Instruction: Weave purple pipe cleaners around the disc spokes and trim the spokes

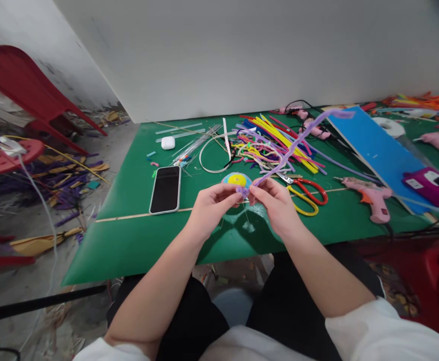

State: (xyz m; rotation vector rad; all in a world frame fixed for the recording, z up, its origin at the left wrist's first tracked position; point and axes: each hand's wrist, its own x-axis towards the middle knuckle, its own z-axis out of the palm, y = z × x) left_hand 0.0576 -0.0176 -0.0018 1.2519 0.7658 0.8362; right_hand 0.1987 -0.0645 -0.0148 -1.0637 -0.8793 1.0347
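A light purple pipe cleaner [287, 152] runs between my two hands, its long free end rising up and to the right. My left hand [215, 204] pinches its curled end between thumb and fingertips. Just beside it, my right hand [274, 201] is closed on the straight part. Behind my fingertips sits a round yellow and blue piece [236, 179], partly hidden by my left hand. To the right of my right hand lie scissors [305, 196] with red and yellow handles. Several pipe cleaners [279, 138] in many colours are heaped behind my hands.
A phone [166, 189] and a white earbud case [168, 143] lie left on the green table [129, 240]. Right are a pink glue gun [372, 196], a blue board [377, 150] and a tape roll [388, 127]. A white panel [242, 60] stands behind.
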